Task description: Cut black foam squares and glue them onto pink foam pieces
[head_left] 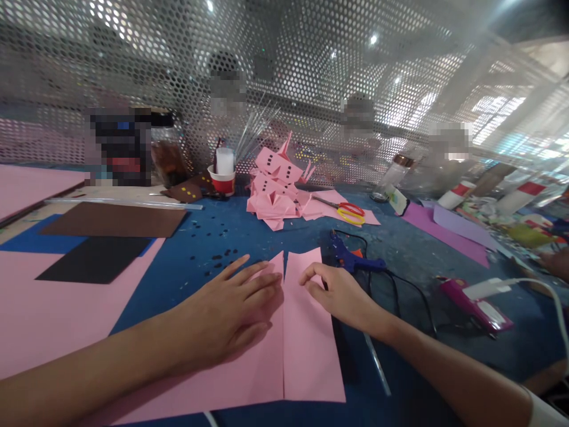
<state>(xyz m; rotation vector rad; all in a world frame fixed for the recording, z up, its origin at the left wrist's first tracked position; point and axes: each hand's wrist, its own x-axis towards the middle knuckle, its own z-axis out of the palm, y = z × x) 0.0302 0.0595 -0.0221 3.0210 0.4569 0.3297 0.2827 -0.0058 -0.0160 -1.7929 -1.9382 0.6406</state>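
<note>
My left hand (pixel 240 299) lies flat with spread fingers on a large pink sheet of paper (pixel 253 382). Its fingertips reach the straight vertical line down the sheet. To the right of that line is a narrower pink strip (pixel 311 350), parted from the left side by a small notch at the top. My right hand (pixel 335 290) is over the strip's upper right edge. Its fingers are curled, with thumb and index finger close together at the paper. Whether anything is pinched between them is hidden.
Beyond my hands are a blue glue gun (pixel 355 258), red-yellow scissors (pixel 351 212) and a pink folded-paper model (pixel 274 184). Brown card (pixel 115 219) and black card (pixel 93 259) lie left. A magenta device (pixel 478 305) with a white cable lies right. Perforated metal mesh (pixel 293 65) stands behind.
</note>
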